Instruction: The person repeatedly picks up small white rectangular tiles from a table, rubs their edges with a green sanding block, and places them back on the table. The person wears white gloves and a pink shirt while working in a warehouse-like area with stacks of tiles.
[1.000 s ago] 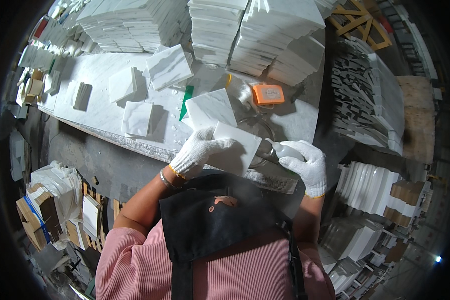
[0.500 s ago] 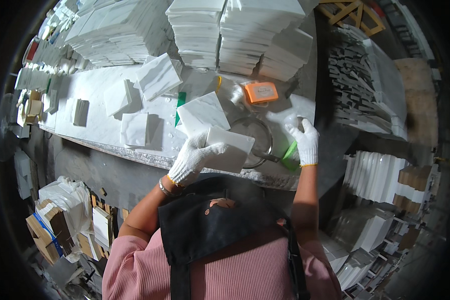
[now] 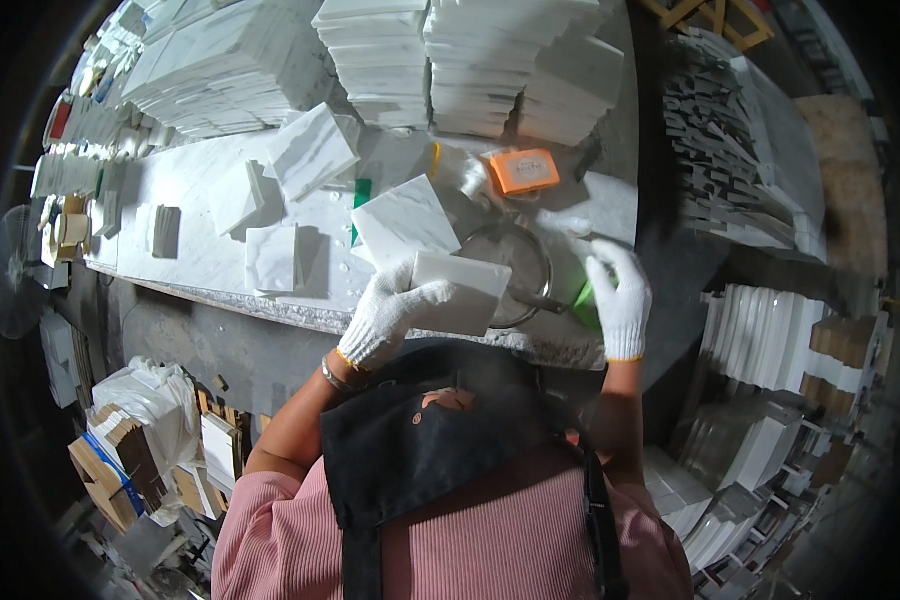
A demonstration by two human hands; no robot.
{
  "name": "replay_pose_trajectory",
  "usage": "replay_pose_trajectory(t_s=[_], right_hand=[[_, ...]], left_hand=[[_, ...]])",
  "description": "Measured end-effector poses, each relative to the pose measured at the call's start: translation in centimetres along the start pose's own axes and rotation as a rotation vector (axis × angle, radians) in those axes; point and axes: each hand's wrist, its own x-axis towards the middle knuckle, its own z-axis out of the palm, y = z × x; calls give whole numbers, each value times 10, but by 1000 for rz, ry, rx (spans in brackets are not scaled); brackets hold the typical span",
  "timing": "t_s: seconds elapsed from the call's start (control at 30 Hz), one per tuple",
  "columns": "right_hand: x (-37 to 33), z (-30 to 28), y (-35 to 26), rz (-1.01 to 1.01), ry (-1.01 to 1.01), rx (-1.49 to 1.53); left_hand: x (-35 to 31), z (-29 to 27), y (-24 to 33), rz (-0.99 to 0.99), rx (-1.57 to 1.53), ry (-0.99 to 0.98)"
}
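Note:
My left hand [image 3: 385, 315], in a white knit glove, is closed on the near-left edge of a white marble tile [image 3: 465, 295], held above the table's front. Just beyond it lies another square marble tile [image 3: 407, 222], resting tilted. My right hand [image 3: 622, 300], gloved as well, hovers over the table's right end with thumb and fingers apart and nothing visible between them. Beside it is a bright green piece [image 3: 585, 305], partly covered by the hand. A round metal pan [image 3: 547, 275] with a handle sits between my hands, partly behind the held tile. Crumpled clear plastic [image 3: 567, 222] lies just past my right fingers.
An orange box [image 3: 524, 172] lies beyond the pan. Several small tiles [image 3: 271, 258] and a green strip [image 3: 361, 208] are on the white table [image 3: 200, 275]. Tall tile stacks [image 3: 375, 75] line the back; more stacked slabs [image 3: 760, 345] stand at right.
My right hand has drawn slightly right and toward me, away from the clear plastic. My left hand keeps the tile in nearly the same place. The whole view has shifted a little.

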Motion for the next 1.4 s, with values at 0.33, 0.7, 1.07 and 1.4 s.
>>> replay_pose_trajectory(t_s=[0.33,0.7,1.07,1.4], right_hand=[[-45,27,-25,30,-395,-250],[-37,31,-10,32,-270,126],[-35,34,-10,163,-370,397],[-21,-33,-90,303,-189,532]], left_hand=[[-4,-2,-4,-5,80,59],[-13,-5,-8,7,68,100],[-12,-3,-3,-15,-19,57],[-4,-3,-11,22,-40,-17]])
